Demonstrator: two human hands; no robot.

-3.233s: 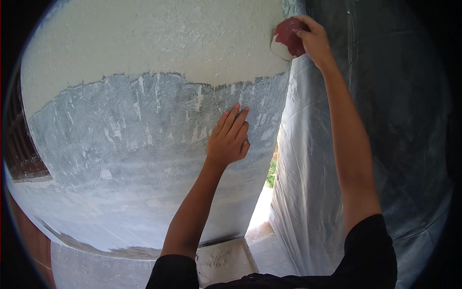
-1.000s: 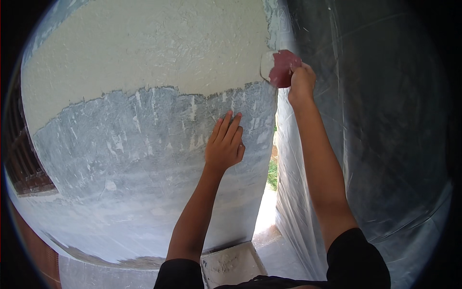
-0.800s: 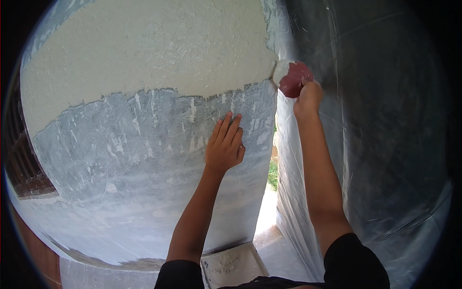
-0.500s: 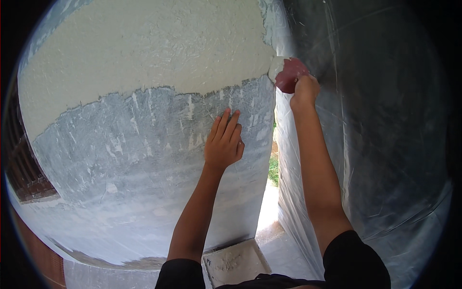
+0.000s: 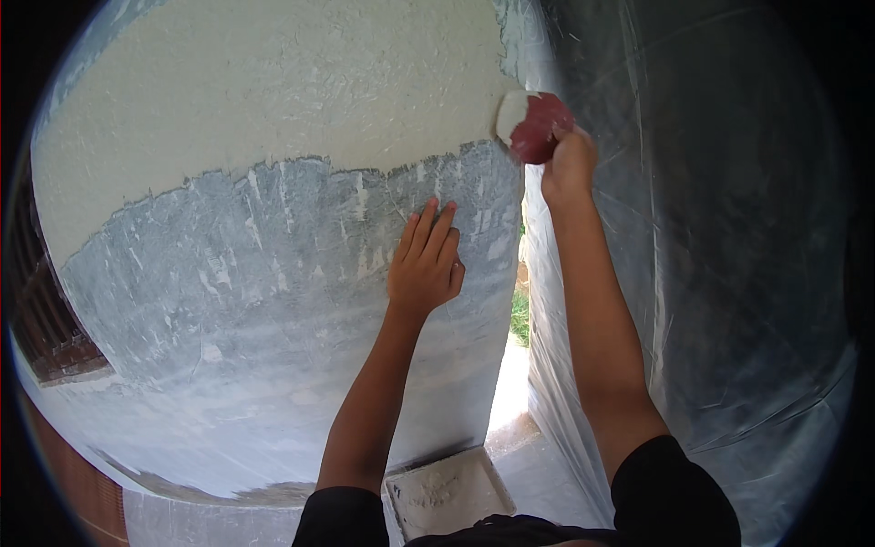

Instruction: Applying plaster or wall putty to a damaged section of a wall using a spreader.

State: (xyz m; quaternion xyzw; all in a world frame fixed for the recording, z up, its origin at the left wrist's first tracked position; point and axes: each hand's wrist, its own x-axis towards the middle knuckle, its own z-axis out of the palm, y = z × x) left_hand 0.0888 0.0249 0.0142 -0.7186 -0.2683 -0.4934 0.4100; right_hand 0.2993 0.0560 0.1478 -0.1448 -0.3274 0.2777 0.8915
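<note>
My right hand (image 5: pixel 570 164) grips a dark red spreader (image 5: pixel 540 130) whose left part carries pale putty, at the right edge of the wall near the lower border of the cream coat (image 5: pixel 273 82). The spreader is slightly blurred. My left hand (image 5: pixel 424 251) lies on the grey, patchy part of the wall (image 5: pixel 228 319), below the ragged border of the coat, fingers stretched out and holding nothing. A square tray (image 5: pixel 483 488) with pale putty in it sits at the foot of the wall below my hands, partly hidden by my body.
Clear and grey plastic sheeting (image 5: pixel 720 228) hangs along the right side. A narrow bright gap (image 5: pixel 512 392) with greenery shows between wall and sheeting. Dark brown grilled woodwork (image 5: pixel 50 310) borders the wall on the left, with reddish-brown panelling (image 5: pixel 73 474) below.
My right hand and spreader have dropped from high at the wall's corner, moved slightly right, then shifted back up and left onto the coat's edge. My left hand stays nearly in place.
</note>
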